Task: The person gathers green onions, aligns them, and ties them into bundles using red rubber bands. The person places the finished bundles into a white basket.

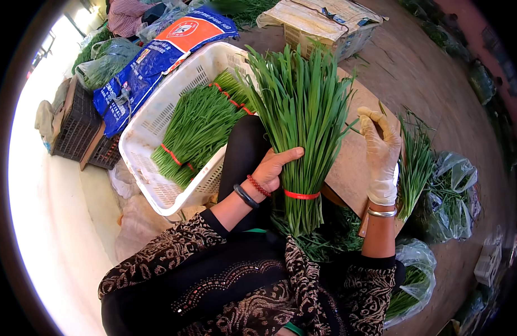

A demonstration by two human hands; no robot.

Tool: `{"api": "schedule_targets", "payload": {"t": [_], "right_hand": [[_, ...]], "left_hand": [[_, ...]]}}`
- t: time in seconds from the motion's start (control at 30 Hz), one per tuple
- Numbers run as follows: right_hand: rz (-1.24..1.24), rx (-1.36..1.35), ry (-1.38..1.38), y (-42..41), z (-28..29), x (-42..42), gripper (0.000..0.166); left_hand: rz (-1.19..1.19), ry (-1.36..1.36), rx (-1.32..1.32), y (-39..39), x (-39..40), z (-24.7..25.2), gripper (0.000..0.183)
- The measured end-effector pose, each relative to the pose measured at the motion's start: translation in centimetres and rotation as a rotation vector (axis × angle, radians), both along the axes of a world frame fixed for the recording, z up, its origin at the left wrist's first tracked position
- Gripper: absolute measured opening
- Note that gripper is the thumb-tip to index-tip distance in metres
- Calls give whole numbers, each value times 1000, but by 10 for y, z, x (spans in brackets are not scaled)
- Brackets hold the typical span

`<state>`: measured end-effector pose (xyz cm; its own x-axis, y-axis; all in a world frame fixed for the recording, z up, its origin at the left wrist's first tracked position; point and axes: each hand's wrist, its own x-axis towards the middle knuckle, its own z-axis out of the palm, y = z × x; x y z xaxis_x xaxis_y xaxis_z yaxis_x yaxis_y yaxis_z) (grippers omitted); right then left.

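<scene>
My left hand (277, 166) grips a large bunch of garlic chives (306, 138) upright before my body, thumb across the front. A red band (301, 195) ties the bunch near its lower end, just below that hand. To its right, my right hand (380, 147) wears a thin, pale, stained glove. Its curled fingers pinch a loose chive leaf (354, 126), whose ends stick out on both sides. Left of the bunch, a white plastic crate (155, 113) holds several chive bundles (203, 119) tied with red bands.
A wooden board (346, 180) lies under my right arm, with loose chives (414, 168) at its right edge. Plastic bags of greens (451, 193) stand farther right. A blue and orange sack (157, 63) lies behind the crate. A covered crate (325, 29) stands at the back; trimmings (338, 235) lie below the bunch.
</scene>
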<state>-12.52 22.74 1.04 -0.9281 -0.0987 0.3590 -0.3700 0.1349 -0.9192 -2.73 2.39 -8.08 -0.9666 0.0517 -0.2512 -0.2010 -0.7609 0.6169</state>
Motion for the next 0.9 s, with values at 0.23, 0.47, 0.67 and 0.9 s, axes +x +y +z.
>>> {"api": "schedule_targets", "payload": {"t": [0.23, 0.47, 0.67, 0.9], "right_hand": [[46, 535, 186, -22, 2, 13, 30], [111, 823, 81, -21, 12, 23, 26], [150, 992, 132, -10, 2, 16, 15], [-43, 776, 234, -1, -19, 4, 12]], "left_hand": [[-51, -26, 45, -2, 2, -8, 54], [-119, 45, 37, -1, 8, -10, 53], [-184, 30, 19, 1, 13, -8, 57], [-229, 11, 66, 3, 16, -5, 58]]}}
